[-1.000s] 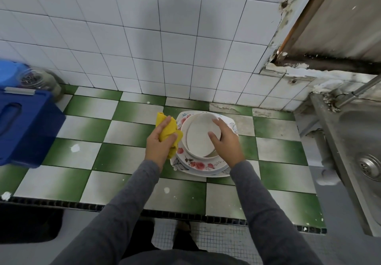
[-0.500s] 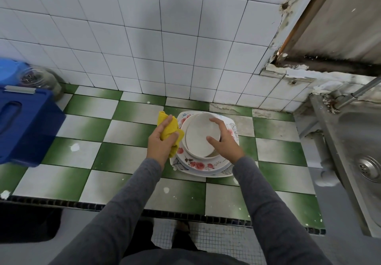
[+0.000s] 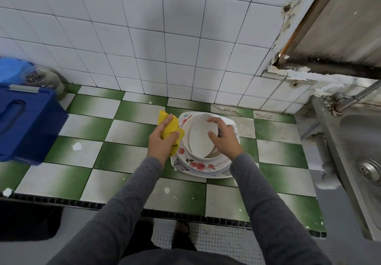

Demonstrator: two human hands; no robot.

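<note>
My left hand (image 3: 162, 143) is closed round the bunched yellow cloth (image 3: 168, 127), just beside the left edge of the stack. My right hand (image 3: 225, 141) curls over the right rim of the white bowl (image 3: 199, 138), thumb inside and fingers along the far edge, so I have it pinched. The bowl sits tilted on top of the rose-patterned plates (image 3: 199, 165), which stand on the green-and-white tiled desk (image 3: 132, 132) near the wall. I judge the step to be lifting this bowl off so I can wipe it. To do that well I should firm up my grip on the rim before raising it, since glazed ware may be slick. I should lift straight up so the plates beneath do not shift or rattle. Then I would bring the cloth in from the left, loosen it a little from its wad, and wipe inside the bowl while turning it with my right hand, working low over the desk.
</note>
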